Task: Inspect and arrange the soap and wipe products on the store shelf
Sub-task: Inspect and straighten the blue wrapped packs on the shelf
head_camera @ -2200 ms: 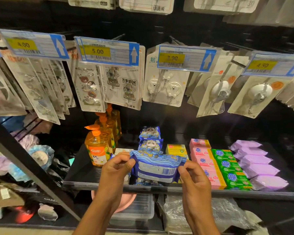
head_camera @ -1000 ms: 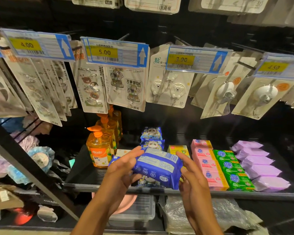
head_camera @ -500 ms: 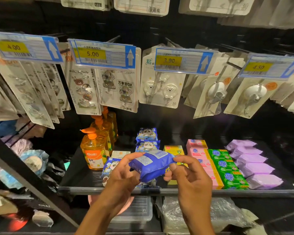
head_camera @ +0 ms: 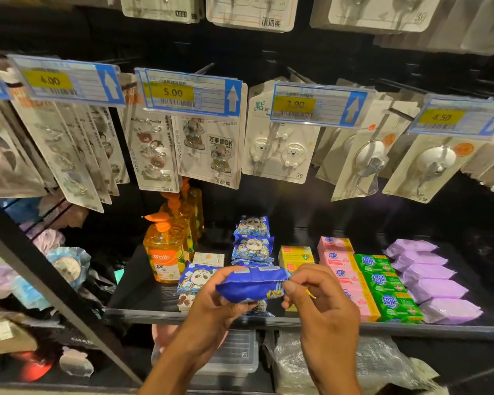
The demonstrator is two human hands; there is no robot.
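Observation:
I hold a blue wipe pack [head_camera: 250, 285] above the front of the black shelf [head_camera: 143, 289]. My left hand [head_camera: 211, 306] grips its left end from below, and my right hand [head_camera: 322, 297] pinches its right end. The pack lies edge-on, with its seam toward me. Behind it stands a row of blue panda wipe packs [head_camera: 253, 248], and one more panda pack [head_camera: 196, 277] lies to the left. Yellow soap boxes [head_camera: 295, 253], pink soap boxes [head_camera: 340, 262], green soap boxes [head_camera: 382, 283] and purple wipe packs [head_camera: 431, 283] fill the shelf to the right.
Orange pump bottles [head_camera: 163, 255] stand at the shelf's left. Carded hooks [head_camera: 277, 155] and price tags [head_camera: 188, 92] hang low over the shelf. A clear plastic box [head_camera: 237, 357] and plastic bags [head_camera: 382, 363] lie under the shelf. A slanted black post [head_camera: 54, 292] crosses the left side.
Both hands have turned the blue pack from its printed back facing me to lying edge-on. It has stayed above the shelf front.

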